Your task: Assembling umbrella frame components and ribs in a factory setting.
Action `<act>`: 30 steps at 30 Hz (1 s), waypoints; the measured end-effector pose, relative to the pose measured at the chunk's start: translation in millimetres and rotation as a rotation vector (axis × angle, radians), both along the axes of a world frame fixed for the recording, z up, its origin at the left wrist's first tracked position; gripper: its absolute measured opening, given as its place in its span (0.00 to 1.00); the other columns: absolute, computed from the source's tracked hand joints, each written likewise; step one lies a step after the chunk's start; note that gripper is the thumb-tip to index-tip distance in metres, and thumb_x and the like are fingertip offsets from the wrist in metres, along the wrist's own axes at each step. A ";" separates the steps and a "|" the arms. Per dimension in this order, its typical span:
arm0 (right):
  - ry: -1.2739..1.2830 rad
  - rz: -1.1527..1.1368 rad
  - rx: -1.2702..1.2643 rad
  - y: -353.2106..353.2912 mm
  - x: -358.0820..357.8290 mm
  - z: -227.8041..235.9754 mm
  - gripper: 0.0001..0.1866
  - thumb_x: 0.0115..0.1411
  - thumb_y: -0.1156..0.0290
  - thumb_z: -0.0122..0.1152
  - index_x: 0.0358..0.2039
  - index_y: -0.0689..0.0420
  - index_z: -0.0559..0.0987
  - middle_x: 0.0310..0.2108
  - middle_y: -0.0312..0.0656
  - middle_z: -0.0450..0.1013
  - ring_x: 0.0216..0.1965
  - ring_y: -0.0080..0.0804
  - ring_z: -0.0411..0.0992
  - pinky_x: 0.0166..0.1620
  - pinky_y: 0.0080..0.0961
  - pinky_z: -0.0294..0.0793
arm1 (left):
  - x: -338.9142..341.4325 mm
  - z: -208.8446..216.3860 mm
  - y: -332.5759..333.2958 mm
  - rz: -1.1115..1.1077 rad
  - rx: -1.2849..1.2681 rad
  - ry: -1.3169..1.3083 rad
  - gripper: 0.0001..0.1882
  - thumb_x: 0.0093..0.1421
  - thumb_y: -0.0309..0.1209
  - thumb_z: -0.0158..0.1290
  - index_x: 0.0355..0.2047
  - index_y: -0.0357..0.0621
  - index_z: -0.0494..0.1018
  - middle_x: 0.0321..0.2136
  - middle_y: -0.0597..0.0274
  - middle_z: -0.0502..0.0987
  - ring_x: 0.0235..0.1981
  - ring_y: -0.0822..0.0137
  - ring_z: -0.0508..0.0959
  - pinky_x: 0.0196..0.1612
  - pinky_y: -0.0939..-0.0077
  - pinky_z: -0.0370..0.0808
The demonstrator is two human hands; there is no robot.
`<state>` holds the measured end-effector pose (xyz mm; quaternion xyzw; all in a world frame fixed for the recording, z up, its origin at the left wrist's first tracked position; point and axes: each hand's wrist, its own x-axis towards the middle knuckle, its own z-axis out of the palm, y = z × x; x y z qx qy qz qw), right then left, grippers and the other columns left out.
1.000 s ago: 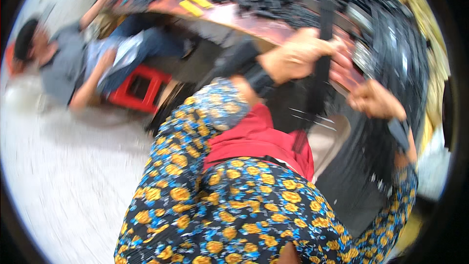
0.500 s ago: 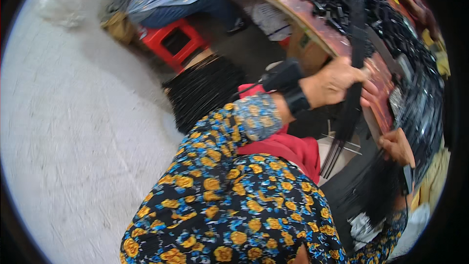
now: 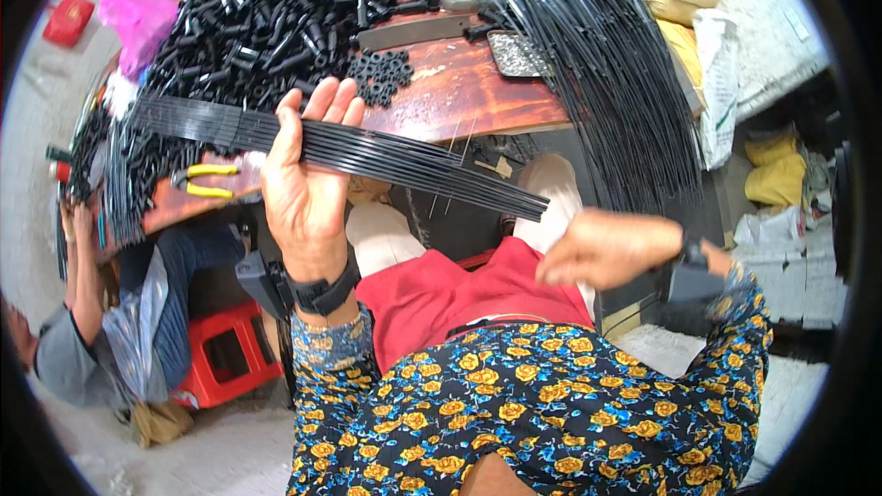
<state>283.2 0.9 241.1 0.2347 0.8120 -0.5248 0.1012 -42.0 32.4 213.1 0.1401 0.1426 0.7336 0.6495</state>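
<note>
Cluttered bench [image 3: 487,107] spreading ahead; left hand [image 3: 308,193] pinning black rods [image 3: 404,162] across palm under thumb, probably keeping them aligned; right hand [image 3: 611,248] hovering near rod ends, blurring, grip unclear.

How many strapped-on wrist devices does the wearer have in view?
2: the left wrist device, just below the left hand, which has black rods across its palm; the right wrist device, beside the blurred right hand. Sleeves could hide more.
</note>
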 end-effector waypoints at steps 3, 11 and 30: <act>0.224 -0.288 -0.097 -63.0 -17.9 -42.0 0.13 0.64 0.67 0.51 0.36 0.64 0.78 0.29 0.53 0.76 0.30 0.45 0.76 0.35 0.35 0.73 | 11.4 0.0 7.7 -0.045 -0.026 -0.066 0.13 0.69 0.29 0.42 0.50 0.34 0.65 0.57 0.34 0.63 0.62 0.40 0.60 0.65 0.43 0.60; 0.802 -0.931 -0.275 -23.4 -122.2 -80.8 0.36 0.63 0.59 0.57 0.65 0.60 0.55 0.56 0.48 0.66 0.50 0.34 0.69 0.51 0.29 0.70 | 52.5 5.9 17.9 -0.014 -0.049 -0.165 0.14 0.68 0.30 0.44 0.51 0.38 0.63 0.58 0.35 0.62 0.63 0.41 0.60 0.65 0.43 0.60; 1.260 -1.228 -0.091 17.7 -72.2 -31.0 0.16 0.65 0.60 0.55 0.38 0.62 0.80 0.31 0.36 0.77 0.24 0.17 0.71 0.25 0.14 0.69 | 158.4 -15.0 -43.2 0.042 0.022 0.070 0.14 0.68 0.39 0.46 0.49 0.47 0.70 0.43 0.65 0.76 0.44 0.70 0.75 0.48 0.70 0.71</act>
